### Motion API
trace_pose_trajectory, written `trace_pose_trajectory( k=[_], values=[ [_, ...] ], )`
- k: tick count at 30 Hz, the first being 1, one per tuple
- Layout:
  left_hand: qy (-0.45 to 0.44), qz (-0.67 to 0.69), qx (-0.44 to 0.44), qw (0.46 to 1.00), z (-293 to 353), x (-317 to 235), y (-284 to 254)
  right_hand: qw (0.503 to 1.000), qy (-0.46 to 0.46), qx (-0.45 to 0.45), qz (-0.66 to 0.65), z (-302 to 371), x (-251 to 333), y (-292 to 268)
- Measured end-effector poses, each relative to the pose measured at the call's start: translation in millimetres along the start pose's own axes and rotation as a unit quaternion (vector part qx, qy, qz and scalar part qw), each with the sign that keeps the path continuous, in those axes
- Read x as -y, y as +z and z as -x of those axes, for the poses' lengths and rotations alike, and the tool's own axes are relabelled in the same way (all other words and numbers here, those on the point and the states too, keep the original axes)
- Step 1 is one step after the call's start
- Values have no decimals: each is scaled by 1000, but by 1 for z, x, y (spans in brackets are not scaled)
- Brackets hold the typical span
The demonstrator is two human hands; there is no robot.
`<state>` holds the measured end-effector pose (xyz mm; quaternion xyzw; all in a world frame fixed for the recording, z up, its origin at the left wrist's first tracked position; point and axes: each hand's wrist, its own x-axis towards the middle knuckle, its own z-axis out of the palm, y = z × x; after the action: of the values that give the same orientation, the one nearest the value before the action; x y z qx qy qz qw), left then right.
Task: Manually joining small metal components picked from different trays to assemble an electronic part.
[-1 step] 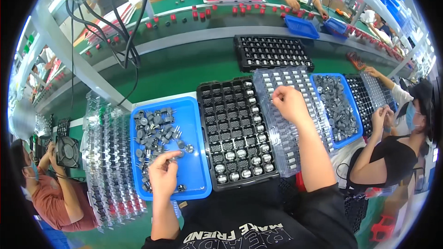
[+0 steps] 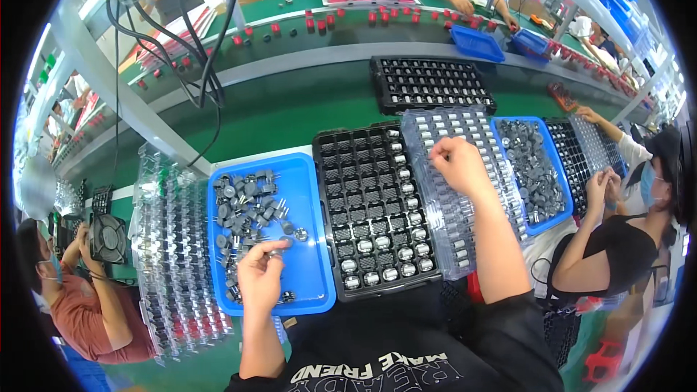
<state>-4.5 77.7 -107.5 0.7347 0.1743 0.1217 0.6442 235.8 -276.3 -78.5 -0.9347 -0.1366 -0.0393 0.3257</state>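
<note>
My left hand (image 2: 260, 276) is over a blue tray (image 2: 312, 276). Its thumb and index finger are pinched on a small grey part (image 2: 274, 252), mostly covered by the fingers. Many loose grey round components with metal pins (image 2: 243, 207) lie about it in that tray. My right hand (image 2: 460, 163) hovers at a clear plastic tray (image 2: 435, 207) of silver cylinders, fingers curled together; whatever they hold is hidden. Between the hands stands a black compartment tray (image 2: 350, 210), with silver-topped parts (image 2: 364, 246) in its right column and near rows.
Another black tray (image 2: 432, 81) of parts sits behind. A second blue tray (image 2: 534, 167) of grey components is at right, and stacked clear trays (image 2: 178, 247) at left. Cables (image 2: 207, 76) hang beside a metal post (image 2: 149, 123). Co-workers sit on both sides.
The scene sits very slightly further right in the picture. Both hands keep nearly the same place and pose.
</note>
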Motion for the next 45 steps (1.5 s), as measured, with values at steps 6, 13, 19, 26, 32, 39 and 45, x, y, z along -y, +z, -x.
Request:
trace_pose_trajectory(
  k=[6, 13, 19, 26, 32, 39, 45],
  values=[
    [-109, 155, 60, 980, 14, 7, 6, 998, -39, 35, 23, -2, -3, -4],
    [-147, 412, 111, 892, 11, -5, 26, 983, 1, 27, -179, 44, 71, -2],
    [-188, 415, 124, 881, 10, -14, 34, 884, 30, 145, -444, 126, 118, 60],
    [-82, 351, 203, 910, 29, -19, 42, 914, -162, 15, -371, 152, 146, 85],
    [-49, 306, 190, 931, 30, -30, 45, 911, -275, -73, -300, 146, 148, 84],
    [-63, 289, 217, 930, 29, -26, 40, 916, -230, -47, -326, 151, 143, 88],
    [-47, 305, 227, 923, 31, -25, 41, 908, -259, -64, -324, 151, 141, 89]
  ],
)
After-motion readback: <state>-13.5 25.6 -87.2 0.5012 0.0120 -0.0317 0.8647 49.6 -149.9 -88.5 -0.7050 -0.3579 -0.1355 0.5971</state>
